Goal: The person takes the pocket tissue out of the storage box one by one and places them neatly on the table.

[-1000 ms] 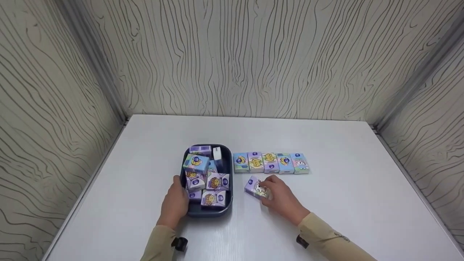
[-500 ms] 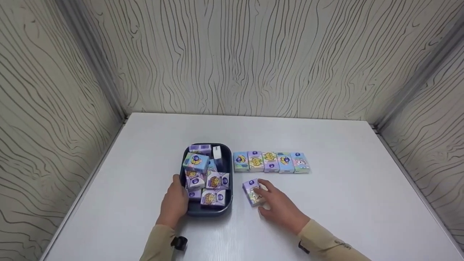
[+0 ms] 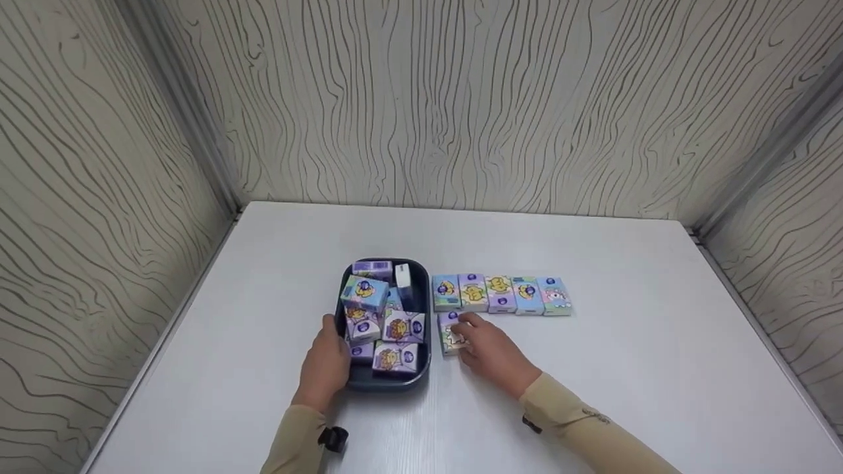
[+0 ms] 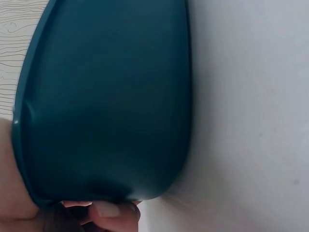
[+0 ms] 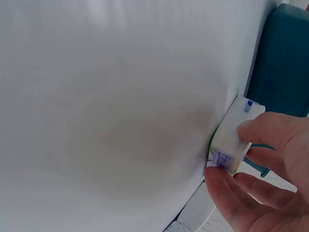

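Fingers of the right hand (image 3: pixel 495 355) pinch one lilac cartoon-printed packet (image 3: pixel 448 342) between thumb and fingertips, while those of the left hand (image 3: pixel 325 366) grip the outer side of a dark blue-green tray (image 3: pixel 388 384) at its eight o'clock. Clock positions refer to the head view, with twelve at the far edge.

The largest elements are the wood-grain panels (image 3: pixel 421 112), which rise at ten, twelve and two o'clock around a white table (image 3: pixel 632 395). Tan sleeves (image 3: pixel 299 438) enter from seven and five o'clock; a black device (image 3: pixel 334 439) sits at the left wrist.

The tray, rounded at its corners, stands on the table and contains a loose heap. To its two o'clock, five packets in a row (image 3: pixel 500 297) lie flat, side by side, in blue, lilac and pastel prints. The held packet lies just outside the tray's three o'clock wall and at six o'clock from the row's leftmost member; whether it touches either cannot be told.

Within the tray, a blue packet (image 3: pixel 364 289) rests tilted on others at eleven o'clock, a purple packet (image 3: pixel 372 268) sits near twelve, a white-ended packet (image 3: pixel 403 280) stands at one, and a lion-printed packet (image 3: pixel 395 357) lies at five.
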